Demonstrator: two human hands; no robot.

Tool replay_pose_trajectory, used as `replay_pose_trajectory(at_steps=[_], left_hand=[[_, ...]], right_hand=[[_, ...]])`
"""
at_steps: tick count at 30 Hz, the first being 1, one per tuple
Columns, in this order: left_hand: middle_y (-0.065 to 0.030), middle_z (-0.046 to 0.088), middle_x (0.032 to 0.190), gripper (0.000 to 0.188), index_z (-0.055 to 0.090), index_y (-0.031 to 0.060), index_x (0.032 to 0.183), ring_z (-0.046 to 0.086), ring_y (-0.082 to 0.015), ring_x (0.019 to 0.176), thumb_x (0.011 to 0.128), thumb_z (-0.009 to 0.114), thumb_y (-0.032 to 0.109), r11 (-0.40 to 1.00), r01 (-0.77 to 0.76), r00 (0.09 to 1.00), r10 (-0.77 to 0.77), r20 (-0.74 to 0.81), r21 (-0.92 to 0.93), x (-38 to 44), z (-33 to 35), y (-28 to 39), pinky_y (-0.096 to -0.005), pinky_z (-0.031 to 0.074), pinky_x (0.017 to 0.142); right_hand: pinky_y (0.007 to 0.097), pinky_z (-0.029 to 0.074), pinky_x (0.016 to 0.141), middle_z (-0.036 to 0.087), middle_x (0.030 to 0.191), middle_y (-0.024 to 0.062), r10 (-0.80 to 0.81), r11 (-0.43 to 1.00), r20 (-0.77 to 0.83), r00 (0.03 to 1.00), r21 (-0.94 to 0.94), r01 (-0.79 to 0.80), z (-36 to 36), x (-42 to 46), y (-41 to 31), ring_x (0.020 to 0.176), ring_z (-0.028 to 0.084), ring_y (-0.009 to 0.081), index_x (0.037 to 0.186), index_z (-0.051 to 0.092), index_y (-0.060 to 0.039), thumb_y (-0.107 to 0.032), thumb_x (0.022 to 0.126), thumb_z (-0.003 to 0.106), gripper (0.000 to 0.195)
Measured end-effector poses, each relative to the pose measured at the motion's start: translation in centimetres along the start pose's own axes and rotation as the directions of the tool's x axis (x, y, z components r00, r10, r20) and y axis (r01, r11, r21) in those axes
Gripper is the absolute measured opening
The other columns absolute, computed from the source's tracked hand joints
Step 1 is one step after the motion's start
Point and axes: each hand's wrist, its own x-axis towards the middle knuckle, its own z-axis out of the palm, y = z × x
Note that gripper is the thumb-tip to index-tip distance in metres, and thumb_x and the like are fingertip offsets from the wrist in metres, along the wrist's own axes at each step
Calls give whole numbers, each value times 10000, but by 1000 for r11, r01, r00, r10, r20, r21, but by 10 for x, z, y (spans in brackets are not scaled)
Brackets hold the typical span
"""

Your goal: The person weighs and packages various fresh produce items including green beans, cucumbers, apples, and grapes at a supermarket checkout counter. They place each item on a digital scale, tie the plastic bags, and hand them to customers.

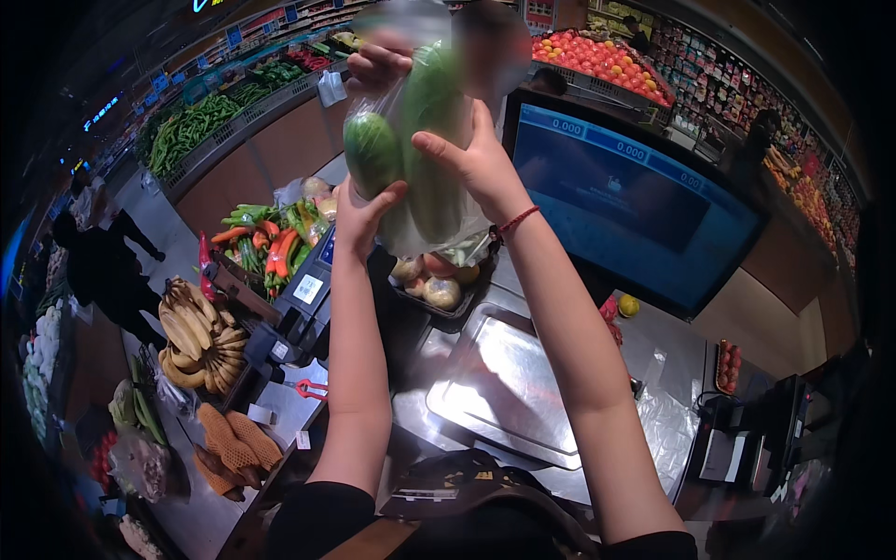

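Up in front of me is a clear plastic bag [399,234] with green produce inside: a long green gourd [435,133] and a shorter green fruit or gourd [372,143]. My left hand [364,213] grips the bag's lower left side, thumb across its front. On the right side, my right hand [483,168] holds it too, thumb lying over the long gourd. Another person's hand [378,66] is at the bag's upper left; whether it grips the plastic cannot be told. Below my forearms lies the bare steel plate of a weighing scale [514,392].
A large screen [630,189] stands at right behind the scale. Wrapped round fruit [441,292] fills a basket beyond it. To the left are a label printer [301,301], red-handled scissors [308,389], bananas [199,339] and peppers [273,245]. Plastic bags [661,434] lie at right.
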Motion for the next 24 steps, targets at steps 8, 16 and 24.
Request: replay_pose_trajectory(at_steps=[8,16,24], left_hand=[[-80,567,1124,779,439,12,1229,553,-189,1028,557,824,105,962,178,953,-221,206,207,-110,13,3,-320,431,907],[-125,642,922,619,532,101,1066,619,-326,871,565,784,363,678,31,519,-639,567,735,-159,47,-56,-373,479,755],[-58,556,1035,473,532,84,1051,539,-231,968,621,694,198,622,-601,543,-143,828,501,-174,105,-101,-362,402,847]], right_hand=[[340,313,1024,372,1308,89,206,915,74,976,339,-219,-15,-135,-5,1219,366,198,1377,190,-38,-127,639,816,973],[330,396,943,521,1153,81,640,710,-314,702,592,-382,-51,-338,39,1079,500,186,1236,426,-28,-55,743,700,565],[340,396,969,481,1228,81,540,819,-434,721,467,-333,-130,-386,65,1146,464,212,1309,378,-60,43,641,745,769]])
